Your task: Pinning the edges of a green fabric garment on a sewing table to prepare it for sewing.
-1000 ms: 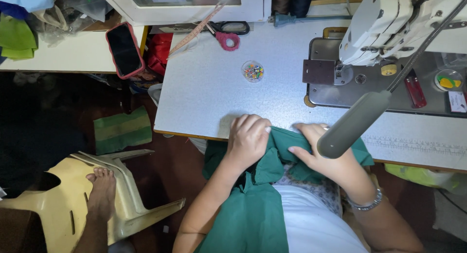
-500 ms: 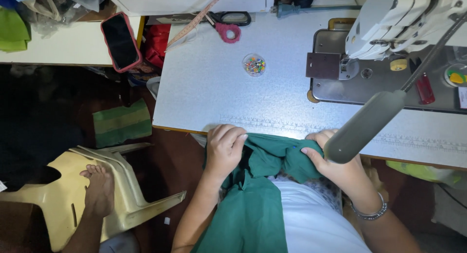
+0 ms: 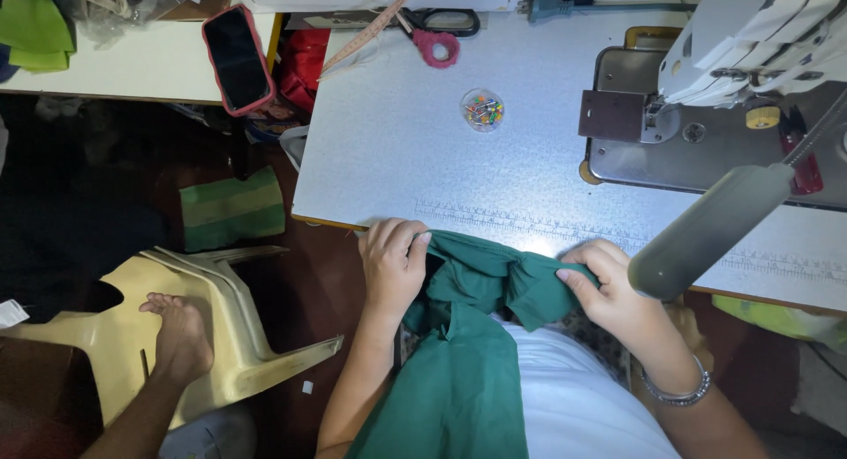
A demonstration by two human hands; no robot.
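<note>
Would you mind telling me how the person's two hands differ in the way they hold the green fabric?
The left hand lies knuckles-up at the table edge, fingers curled over the green fabric; the right hand pinches a bunched fold between thumb and fingers. The right wrist wears a silver bracelet; the left wrist is bare. The grey lamp head overlaps the right hand, not the left. Both grip the same cloth.

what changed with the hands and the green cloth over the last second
Both hands, left hand and right hand, drew the green cloth back off the sewing table toward the lap, spreading apart. Both kept their grip; the pin box and scissors stayed put.
</note>
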